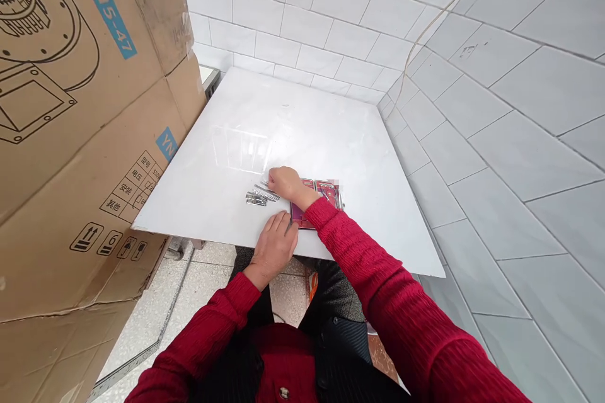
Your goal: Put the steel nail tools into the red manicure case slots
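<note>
My right hand (285,183) reaches across to the left, its fingers closed in a pinch above a small pile of thin silver-and-black strips (258,198). What it pinches is hidden by the hand. My left hand (275,241) lies on the table near its front edge, palm down with the fingers stretched forward. Its fingertips are beside the left edge of a flat red-and-purple case or folder (302,219), perhaps touching it. Part of this case is covered by my right wrist and sleeve. Small shiny pieces lie on its right half.
The white table (331,132) has a glossy top reflecting light. A large printed cardboard box (118,107) stands close along the left side. White tiled walls rise behind and to the right, with a thin cable (416,44) in the corner. My knees are under the front edge.
</note>
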Action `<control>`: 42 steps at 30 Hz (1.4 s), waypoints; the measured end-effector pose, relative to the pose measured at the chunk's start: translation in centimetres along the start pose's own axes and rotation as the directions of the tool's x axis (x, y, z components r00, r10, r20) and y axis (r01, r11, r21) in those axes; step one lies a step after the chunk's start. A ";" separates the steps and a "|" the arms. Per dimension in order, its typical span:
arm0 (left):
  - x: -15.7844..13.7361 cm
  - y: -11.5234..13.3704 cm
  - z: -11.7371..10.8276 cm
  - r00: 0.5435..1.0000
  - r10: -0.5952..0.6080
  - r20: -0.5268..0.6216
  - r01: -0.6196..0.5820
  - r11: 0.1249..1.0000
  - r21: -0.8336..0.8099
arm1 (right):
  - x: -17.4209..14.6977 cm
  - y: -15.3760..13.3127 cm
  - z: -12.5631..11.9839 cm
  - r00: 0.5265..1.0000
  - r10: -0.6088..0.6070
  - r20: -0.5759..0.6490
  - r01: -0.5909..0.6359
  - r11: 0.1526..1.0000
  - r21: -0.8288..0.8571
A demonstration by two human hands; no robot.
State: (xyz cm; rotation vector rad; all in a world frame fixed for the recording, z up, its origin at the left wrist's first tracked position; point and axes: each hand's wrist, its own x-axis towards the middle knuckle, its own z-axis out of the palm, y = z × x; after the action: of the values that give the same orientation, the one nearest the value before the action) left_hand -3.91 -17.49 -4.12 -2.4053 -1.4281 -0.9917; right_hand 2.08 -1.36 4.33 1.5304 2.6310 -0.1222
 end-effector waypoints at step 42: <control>16.3 -3.5 6.2 0.968 -0.105 0.229 0.129 0.987 -0.093 | -8.5 19.9 5.7 0.876 0.462 -0.136 -0.028 0.331 0.943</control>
State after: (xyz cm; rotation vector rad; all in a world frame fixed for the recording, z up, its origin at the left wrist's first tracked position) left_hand 1.24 -1.14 0.60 -2.6066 -1.6488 -0.8644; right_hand 23.81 0.46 -0.68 2.4554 2.5733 -1.7700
